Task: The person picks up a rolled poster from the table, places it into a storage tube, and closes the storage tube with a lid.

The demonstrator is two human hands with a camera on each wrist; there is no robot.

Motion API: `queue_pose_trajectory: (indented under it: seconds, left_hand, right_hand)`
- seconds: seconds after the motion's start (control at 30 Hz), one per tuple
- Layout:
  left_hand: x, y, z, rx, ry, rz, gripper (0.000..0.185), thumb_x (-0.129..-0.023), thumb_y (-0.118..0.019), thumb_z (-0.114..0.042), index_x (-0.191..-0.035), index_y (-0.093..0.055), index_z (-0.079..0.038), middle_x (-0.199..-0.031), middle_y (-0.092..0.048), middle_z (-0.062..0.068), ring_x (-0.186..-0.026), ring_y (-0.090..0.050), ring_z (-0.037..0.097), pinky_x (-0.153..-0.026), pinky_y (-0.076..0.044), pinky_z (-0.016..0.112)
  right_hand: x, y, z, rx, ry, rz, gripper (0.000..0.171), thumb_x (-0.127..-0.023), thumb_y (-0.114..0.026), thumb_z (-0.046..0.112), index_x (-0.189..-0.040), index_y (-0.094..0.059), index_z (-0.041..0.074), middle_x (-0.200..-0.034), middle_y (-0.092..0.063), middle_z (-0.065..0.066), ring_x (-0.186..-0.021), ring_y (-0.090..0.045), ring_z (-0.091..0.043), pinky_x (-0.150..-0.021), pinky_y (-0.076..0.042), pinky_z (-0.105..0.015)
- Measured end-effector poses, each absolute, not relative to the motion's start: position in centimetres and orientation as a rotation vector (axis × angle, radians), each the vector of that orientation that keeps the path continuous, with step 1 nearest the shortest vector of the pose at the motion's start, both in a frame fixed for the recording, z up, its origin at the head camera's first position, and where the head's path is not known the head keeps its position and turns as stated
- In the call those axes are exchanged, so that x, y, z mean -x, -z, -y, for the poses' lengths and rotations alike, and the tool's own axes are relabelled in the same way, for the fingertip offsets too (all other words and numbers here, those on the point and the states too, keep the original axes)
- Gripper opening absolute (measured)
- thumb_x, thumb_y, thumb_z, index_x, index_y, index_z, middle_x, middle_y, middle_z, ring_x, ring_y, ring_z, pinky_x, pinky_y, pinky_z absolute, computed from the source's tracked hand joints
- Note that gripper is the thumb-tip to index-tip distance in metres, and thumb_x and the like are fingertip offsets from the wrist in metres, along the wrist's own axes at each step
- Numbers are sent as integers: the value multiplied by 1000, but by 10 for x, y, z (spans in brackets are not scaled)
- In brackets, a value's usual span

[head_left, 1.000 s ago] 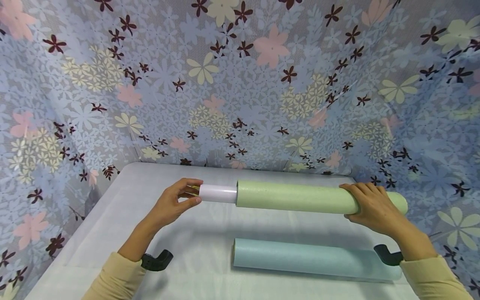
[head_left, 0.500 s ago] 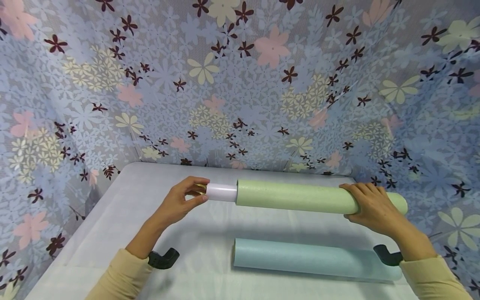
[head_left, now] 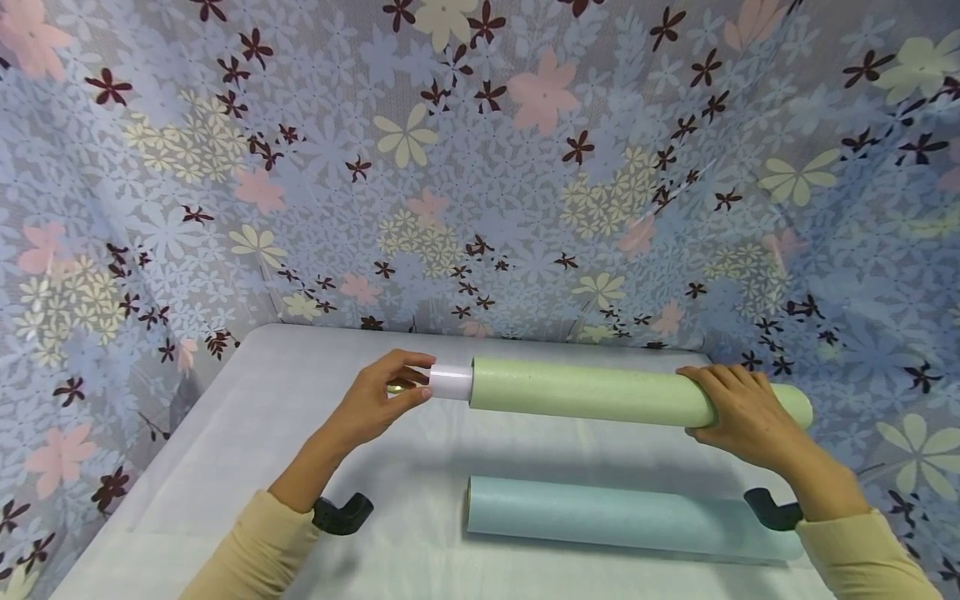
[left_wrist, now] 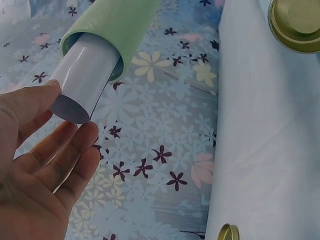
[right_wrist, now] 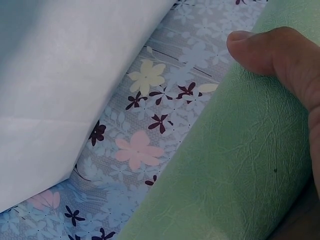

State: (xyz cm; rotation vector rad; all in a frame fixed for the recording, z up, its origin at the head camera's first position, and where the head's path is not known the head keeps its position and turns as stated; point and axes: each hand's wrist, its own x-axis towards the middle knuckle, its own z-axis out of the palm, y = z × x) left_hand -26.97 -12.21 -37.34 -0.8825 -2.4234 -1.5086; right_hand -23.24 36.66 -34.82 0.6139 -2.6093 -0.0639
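Note:
A glossy white rolled sheet (head_left: 452, 382) sticks a short way out of the left mouth of a light green tube (head_left: 585, 392). My left hand (head_left: 378, 400) pinches its outer end between thumb and fingers. The roll (left_wrist: 82, 75) shows a hollow end in the left wrist view, and the rest is hidden inside the tube. Toward the tube's other end, my right hand (head_left: 742, 412) grips it from above, holding it level over the table. The right wrist view shows the thumb lying along the green surface (right_wrist: 220, 150).
A light blue tube (head_left: 630, 518) lies on the white-covered table (head_left: 225, 467), nearer the person. Its open end looks gold inside in the left wrist view. A small gold ring-shaped piece (left_wrist: 229, 233) also rests on the table. Floral cloth (head_left: 480, 167) hangs behind.
My left hand has moved right, sliding the white roll deeper into the green tube, so less of it shows. The right hand and green tube have stayed nearly still.

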Motion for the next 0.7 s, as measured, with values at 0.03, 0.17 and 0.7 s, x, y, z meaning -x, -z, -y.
queue_pose_trajectory:
  seconds: [0.03, 0.17, 0.7]
  left_hand:
    - [269, 373, 121, 890, 1513, 2418, 41, -87, -67, -18, -126, -55, -10, -123, -60, 11, -100, -64, 25, -84, -53, 30]
    - [269, 372, 115, 922, 1546, 2397, 39, -88, -66, -17, -125, -56, -11, -122, -60, 11, -101, -64, 26, -83, -54, 30]
    - [269, 372, 92, 978, 1488, 2373, 36, -87, -68, -15, -121, -58, -13, -115, -64, 9, -99, -66, 24, -87, -52, 42]
  right_hand:
    - [232, 348, -366, -613, 63, 2609, 83, -54, -88, 26, -126, -50, 13, -109, -60, -13, -98, -50, -34, -74, -36, -49]
    - [232, 348, -366, -608, 61, 2616, 83, -54, -88, 26, -126, -50, 13, -109, -60, -13, -99, -50, -35, -74, -36, -50]
    - [231, 346, -361, -596, 64, 2635, 82, -54, -88, 27, -126, -51, 13, -111, -60, -14, -100, -50, -35, -75, -36, -51]
